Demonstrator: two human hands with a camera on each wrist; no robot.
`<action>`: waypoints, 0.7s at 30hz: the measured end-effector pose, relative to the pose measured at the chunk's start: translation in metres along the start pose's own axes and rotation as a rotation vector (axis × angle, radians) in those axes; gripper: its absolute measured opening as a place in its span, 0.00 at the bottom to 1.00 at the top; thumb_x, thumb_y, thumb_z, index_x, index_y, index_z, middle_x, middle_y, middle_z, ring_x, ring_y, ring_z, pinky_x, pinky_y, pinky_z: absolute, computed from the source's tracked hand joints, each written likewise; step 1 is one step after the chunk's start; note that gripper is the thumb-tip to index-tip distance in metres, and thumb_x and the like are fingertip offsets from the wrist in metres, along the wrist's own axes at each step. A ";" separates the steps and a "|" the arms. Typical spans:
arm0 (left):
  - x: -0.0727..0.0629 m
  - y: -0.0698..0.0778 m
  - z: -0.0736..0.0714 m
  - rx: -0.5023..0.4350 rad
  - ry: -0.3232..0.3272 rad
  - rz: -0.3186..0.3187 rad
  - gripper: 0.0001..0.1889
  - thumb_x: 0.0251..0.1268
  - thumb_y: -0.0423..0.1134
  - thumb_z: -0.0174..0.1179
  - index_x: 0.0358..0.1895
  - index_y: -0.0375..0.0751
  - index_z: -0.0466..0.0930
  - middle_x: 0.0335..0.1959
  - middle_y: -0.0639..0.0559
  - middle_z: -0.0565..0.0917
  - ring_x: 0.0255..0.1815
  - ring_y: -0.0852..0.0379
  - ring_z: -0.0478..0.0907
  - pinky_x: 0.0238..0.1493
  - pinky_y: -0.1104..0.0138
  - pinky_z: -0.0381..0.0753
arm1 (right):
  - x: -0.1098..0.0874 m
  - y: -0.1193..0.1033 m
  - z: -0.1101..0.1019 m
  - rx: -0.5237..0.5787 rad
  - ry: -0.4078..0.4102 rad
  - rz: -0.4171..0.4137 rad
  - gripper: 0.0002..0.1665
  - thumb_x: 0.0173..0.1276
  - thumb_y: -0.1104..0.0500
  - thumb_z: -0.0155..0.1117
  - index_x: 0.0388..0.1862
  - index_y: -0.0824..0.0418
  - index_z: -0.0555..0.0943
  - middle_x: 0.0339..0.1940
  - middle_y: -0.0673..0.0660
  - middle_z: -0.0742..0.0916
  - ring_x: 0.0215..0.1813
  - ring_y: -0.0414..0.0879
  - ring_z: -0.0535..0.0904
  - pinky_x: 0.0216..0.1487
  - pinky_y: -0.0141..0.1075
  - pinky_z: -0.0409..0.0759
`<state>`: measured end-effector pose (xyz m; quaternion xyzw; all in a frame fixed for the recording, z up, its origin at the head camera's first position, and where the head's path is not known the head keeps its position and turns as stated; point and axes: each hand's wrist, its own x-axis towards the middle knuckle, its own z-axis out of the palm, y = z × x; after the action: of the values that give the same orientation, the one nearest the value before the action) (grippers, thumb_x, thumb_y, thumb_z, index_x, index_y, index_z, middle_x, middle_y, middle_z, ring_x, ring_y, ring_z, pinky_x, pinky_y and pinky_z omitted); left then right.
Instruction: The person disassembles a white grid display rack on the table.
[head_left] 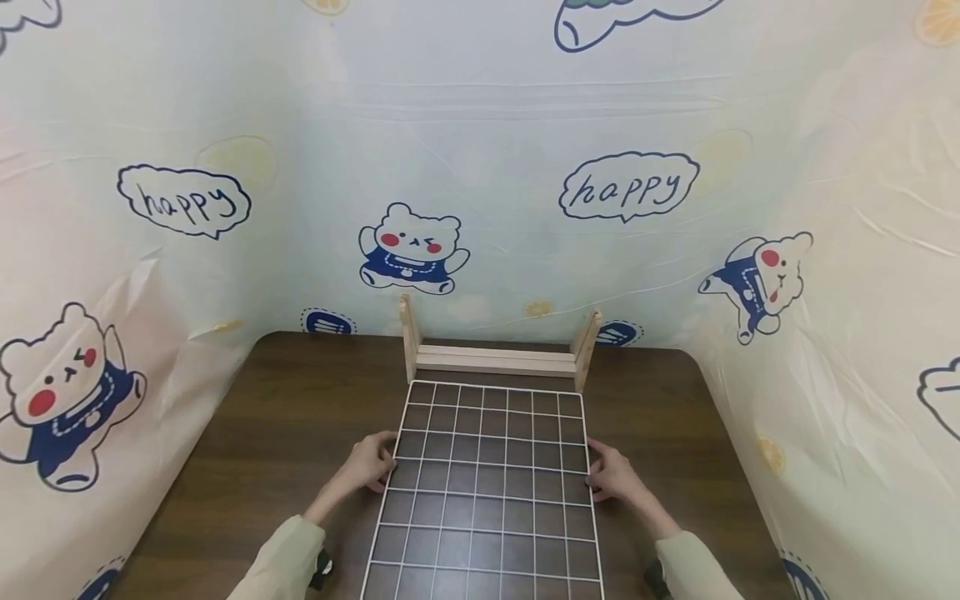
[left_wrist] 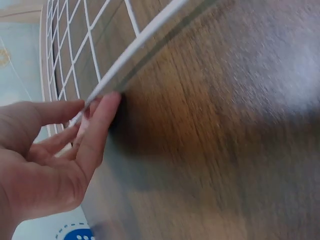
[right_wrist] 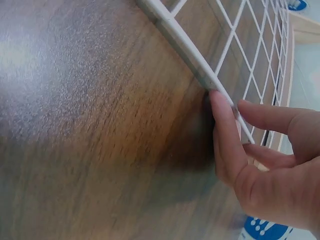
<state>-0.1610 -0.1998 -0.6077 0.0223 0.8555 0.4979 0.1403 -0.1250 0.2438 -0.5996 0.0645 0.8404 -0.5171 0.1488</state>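
Note:
A white wire grid panel lies low over the wooden table, its near end running out of the head view. My left hand pinches the panel's left edge between thumb and fingers. Across from it, my right hand pinches the right edge at about the same height. Each wrist view shows the thick outer wire between thumb and fingertips, with the fingers reaching underneath. Just beyond the panel's far edge stands a pale wooden stand, two upright side pieces joined by slats.
The dark wooden table spreads around the panel on both sides. A printed cloth with bears and "happy" bubbles hangs behind the table and along both sides, close to its edges.

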 end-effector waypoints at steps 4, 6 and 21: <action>-0.002 -0.003 -0.002 -0.017 -0.036 0.005 0.29 0.53 0.16 0.54 0.63 0.25 0.67 0.22 0.45 0.78 0.16 0.54 0.77 0.13 0.61 0.82 | -0.003 0.000 -0.005 0.096 -0.057 0.023 0.44 0.51 0.83 0.56 0.70 0.76 0.58 0.27 0.64 0.78 0.23 0.50 0.78 0.24 0.48 0.85; -0.003 -0.005 -0.002 -0.014 -0.033 0.007 0.29 0.52 0.16 0.54 0.62 0.26 0.68 0.23 0.45 0.77 0.16 0.55 0.77 0.13 0.61 0.82 | -0.003 0.000 -0.005 0.101 -0.060 0.019 0.44 0.51 0.83 0.56 0.70 0.76 0.58 0.27 0.64 0.78 0.23 0.51 0.79 0.24 0.48 0.85; -0.008 -0.002 0.001 0.065 0.015 0.048 0.29 0.51 0.15 0.53 0.62 0.26 0.68 0.23 0.45 0.75 0.15 0.55 0.75 0.10 0.63 0.79 | -0.006 -0.003 0.002 0.046 -0.002 0.040 0.43 0.52 0.83 0.57 0.70 0.73 0.62 0.24 0.62 0.79 0.23 0.52 0.80 0.22 0.47 0.84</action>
<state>-0.1527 -0.2016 -0.6076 0.0438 0.8716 0.4731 0.1211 -0.1194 0.2414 -0.5961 0.0840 0.8267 -0.5333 0.1585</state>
